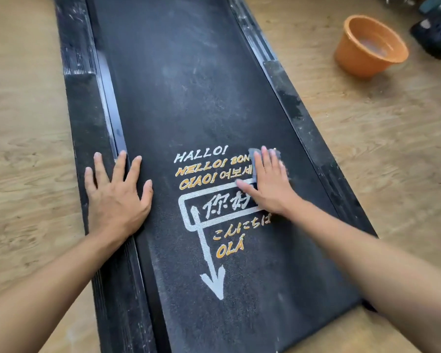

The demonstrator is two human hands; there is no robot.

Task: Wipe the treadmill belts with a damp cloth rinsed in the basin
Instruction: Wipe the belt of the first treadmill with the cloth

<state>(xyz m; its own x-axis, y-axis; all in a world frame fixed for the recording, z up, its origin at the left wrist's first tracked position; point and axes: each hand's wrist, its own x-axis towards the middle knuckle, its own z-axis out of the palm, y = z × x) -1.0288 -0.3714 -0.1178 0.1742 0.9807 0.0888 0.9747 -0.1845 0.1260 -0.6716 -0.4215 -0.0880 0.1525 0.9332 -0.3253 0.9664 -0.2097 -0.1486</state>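
Head view: cloth pressed flat on treadmill belt [214, 98], centre-right of frame.
R/right hand [267, 182] released, fingers straight, pressing grey cloth [255, 154] onto printed greetings [201, 164]. L/left hand [115, 194] spread flat, grasping nothing, resting across belt edge & side rail [87, 138], centre-left. Orange basin [369, 47] upright on wood floor [379, 149], upper right, well apart from cloth.
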